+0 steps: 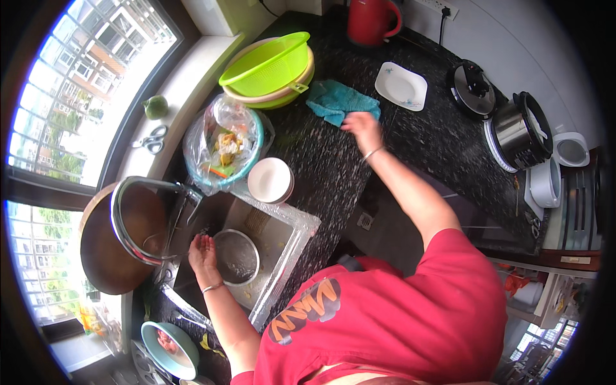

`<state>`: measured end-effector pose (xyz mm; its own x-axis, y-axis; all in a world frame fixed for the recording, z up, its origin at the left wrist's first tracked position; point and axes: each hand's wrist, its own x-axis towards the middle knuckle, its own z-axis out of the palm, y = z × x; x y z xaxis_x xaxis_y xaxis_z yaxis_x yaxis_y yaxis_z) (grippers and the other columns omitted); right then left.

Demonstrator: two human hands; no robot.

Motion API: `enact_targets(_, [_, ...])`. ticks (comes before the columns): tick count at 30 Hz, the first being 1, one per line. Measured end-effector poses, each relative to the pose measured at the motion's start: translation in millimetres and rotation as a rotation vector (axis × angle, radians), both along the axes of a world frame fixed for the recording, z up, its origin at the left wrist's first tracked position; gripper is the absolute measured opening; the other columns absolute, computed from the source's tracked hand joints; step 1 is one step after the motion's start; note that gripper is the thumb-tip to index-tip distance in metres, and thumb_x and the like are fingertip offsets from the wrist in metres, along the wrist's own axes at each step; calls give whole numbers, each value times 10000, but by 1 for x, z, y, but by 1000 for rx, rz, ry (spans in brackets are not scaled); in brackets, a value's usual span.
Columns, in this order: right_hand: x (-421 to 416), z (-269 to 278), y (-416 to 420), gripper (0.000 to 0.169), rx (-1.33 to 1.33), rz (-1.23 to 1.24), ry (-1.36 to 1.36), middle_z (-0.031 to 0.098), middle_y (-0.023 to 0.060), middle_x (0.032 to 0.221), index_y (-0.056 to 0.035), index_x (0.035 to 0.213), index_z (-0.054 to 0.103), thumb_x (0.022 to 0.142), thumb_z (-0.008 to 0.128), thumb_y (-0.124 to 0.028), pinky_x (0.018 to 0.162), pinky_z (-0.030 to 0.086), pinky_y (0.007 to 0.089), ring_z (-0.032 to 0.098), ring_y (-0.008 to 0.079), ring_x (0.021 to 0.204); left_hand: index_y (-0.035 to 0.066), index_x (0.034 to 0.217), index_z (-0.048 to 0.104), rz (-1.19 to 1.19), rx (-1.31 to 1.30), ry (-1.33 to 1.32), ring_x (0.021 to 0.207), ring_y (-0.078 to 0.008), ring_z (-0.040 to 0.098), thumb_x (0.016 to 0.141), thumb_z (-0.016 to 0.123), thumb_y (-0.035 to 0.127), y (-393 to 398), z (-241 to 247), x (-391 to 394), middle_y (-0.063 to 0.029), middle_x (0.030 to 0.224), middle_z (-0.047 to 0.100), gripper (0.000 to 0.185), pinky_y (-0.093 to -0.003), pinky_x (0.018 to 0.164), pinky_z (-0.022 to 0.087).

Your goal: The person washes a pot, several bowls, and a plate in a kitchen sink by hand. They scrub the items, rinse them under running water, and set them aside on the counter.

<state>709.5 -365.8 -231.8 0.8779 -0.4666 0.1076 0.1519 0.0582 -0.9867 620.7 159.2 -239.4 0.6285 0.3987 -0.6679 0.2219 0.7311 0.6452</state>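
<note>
My left hand (203,254) is over the sink (288,245), palm up with its fingers loosely spread and nothing in it. Just right of it, a round metal basin (236,257) with water stands in the sink. A curved chrome faucet (115,216) rises on the left side. My right hand (362,130), slightly blurred, reaches across the counter to the near edge of a crumpled teal cloth (339,101). Its fingers overlap the cloth's edge; whether they pinch it is unclear. Beyond the cloth lies a white plate (400,86).
Stacked white bowls (270,180) stand at the sink's far corner, beside a bag-lined basin (226,144) of scraps. Green colanders (269,70) and a red kettle (368,21) are farther back. A rice cooker (517,130) is right; a bowl of meat (171,349) is lower left. Scissors (155,139) lie on the sill.
</note>
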Motion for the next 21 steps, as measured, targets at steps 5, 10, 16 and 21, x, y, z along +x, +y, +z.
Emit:
enact_targets(5, [41, -58, -153, 330, 803, -597, 246, 574, 225, 919, 74, 1056, 425, 891, 485, -205, 646, 563, 458, 626, 325, 771, 25, 906, 564, -11, 3, 42, 715, -193, 560, 812, 567, 95, 9, 3, 2, -78, 770, 568, 117, -315, 689, 509])
enact_targets(10, [65, -77, -186, 323, 803, -543, 221, 576, 235, 893, 109, 1041, 423, 897, 488, -172, 604, 568, 436, 626, 348, 745, 22, 885, 571, -50, 33, 77, 699, -188, 568, 815, 562, 101, -1, 14, -5, -64, 746, 585, 107, -314, 684, 506])
enact_targets(16, [58, -78, -199, 250, 758, -662, 216, 594, 207, 835, 116, 1010, 453, 865, 500, -83, 580, 575, 401, 631, 313, 645, 14, 991, 562, -97, 65, 71, 821, -197, 550, 811, 540, 130, -5, 4, -10, -97, 910, 569, 216, -327, 754, 495])
enact_targets(21, [-15, -4, -143, 242, 463, -270, 132, 608, 155, 832, 73, 1022, 501, 832, 535, -72, 545, 567, 327, 635, 246, 654, 10, 1009, 560, -99, 51, 47, 828, -198, 548, 828, 529, 132, 0, -1, -27, -102, 920, 569, 221, -332, 779, 491])
